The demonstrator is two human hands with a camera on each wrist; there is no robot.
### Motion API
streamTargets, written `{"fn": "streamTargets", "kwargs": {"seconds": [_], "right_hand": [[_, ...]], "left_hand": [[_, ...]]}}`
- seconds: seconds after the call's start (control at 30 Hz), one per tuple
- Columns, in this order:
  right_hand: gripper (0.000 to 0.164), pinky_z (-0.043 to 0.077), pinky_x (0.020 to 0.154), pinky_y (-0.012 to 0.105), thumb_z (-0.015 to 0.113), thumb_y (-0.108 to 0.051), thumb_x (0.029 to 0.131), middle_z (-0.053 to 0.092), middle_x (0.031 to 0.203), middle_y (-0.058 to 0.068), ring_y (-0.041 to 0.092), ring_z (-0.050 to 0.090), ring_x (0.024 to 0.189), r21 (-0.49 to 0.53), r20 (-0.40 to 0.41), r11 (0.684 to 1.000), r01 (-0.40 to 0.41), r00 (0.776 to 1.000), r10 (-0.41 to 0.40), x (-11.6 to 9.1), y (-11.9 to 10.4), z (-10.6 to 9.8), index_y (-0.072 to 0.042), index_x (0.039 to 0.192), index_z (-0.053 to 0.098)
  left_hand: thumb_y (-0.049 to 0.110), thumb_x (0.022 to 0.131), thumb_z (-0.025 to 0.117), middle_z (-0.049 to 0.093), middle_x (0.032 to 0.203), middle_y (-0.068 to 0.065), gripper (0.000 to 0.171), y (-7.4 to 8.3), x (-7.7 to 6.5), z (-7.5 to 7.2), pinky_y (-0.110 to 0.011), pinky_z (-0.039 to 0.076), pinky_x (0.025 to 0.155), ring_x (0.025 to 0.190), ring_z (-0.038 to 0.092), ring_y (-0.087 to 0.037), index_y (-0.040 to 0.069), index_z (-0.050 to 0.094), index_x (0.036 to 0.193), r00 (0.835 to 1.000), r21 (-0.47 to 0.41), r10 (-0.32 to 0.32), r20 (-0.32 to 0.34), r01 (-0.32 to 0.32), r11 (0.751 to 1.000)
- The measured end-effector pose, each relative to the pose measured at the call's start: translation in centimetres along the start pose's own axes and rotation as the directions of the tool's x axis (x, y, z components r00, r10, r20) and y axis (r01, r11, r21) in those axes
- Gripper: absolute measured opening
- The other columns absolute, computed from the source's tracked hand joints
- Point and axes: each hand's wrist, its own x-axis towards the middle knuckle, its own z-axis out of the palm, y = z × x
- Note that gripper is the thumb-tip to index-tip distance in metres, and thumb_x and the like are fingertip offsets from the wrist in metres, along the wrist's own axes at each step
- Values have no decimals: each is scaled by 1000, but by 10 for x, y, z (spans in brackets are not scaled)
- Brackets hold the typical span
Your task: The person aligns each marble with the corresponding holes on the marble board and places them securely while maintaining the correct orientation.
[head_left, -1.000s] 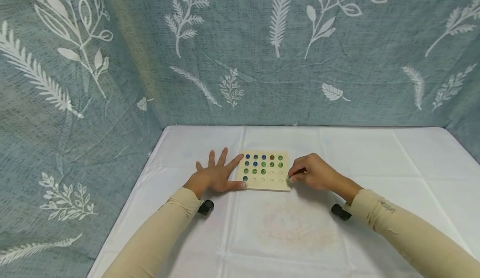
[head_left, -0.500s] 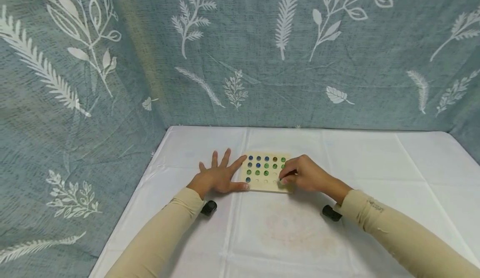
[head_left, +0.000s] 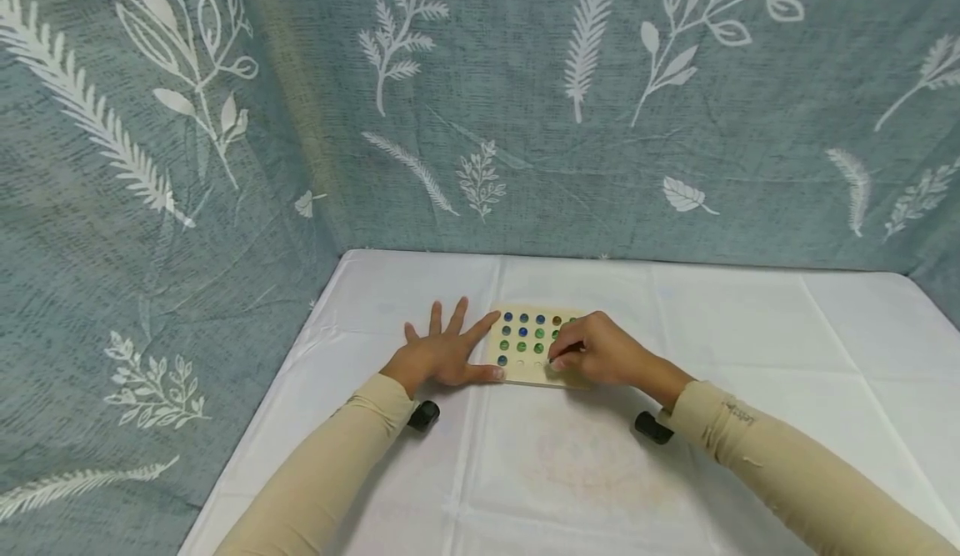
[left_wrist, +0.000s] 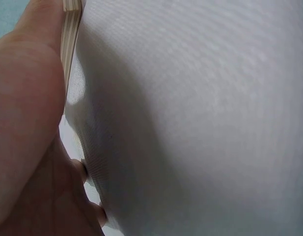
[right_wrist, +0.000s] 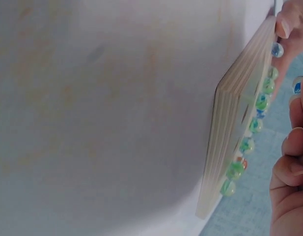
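Note:
A pale wooden board with rows of round hollows lies on the white cloth in the head view. Several blue, green and brownish glass marbles sit in its hollows, one blue marble alone at the left of the front row. My left hand lies spread, its thumb and forefinger touching the board's left edge. Over the front row, my right hand pinches a clear marble with blue inside, seen above the board in the right wrist view. That hand hides the board's right part in the head view.
A white cloth with faint reddish stains covers the table. Blue-green curtains with white leaf prints stand behind it and at the left. Black wrist cameras sit under both wrists.
My right hand, with the marble, has moved left from the board's right edge to over its front row. My left hand keeps its place against the board; the head view has shifted slightly.

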Motion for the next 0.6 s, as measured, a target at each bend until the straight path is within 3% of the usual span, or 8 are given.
{"fn": "streamTargets", "kwargs": {"seconds": [0.13,0.23,0.37,0.6], "right_hand": [[8,57,104,42,80,-4,89,80,92,1,14,74,90,1,-5,1000,15,1000,-15,5,-2,3,-8,95,84],[8,52,111,47,80,-5,90,81,92,1,17,76,93,-3,-9,1000,18,1000,-18,7,-2,6,-8,95,85],[9,55,106,48,79,-5,91,83,95,1,21,76,101,-22,-11,1000,-4,1000,4,9,-5,8,-8,97,85],[9,59,86,33,78,-5,91,81,94,2,13,72,88,-17,1,1000,-17,1000,17,13,-8,10,-8,98,85]], "left_hand": [[80,92,53,-19,176,-10,98,0,0,0,-85,1,117,159,-20,-50,46,-1,166,1000,5,-2,0,2,1000],[81,92,53,-20,176,-10,97,0,1,0,-84,1,117,159,-20,-50,47,-1,166,1000,9,-6,-4,6,1000],[81,92,52,-19,176,-9,97,-1,2,0,-84,1,117,159,-20,-49,48,-1,166,1000,10,-3,-14,3,1000],[81,92,51,-20,175,-10,97,-1,2,1,-84,1,117,159,-20,-49,48,-2,166,1000,18,3,-2,-3,1000]]}}
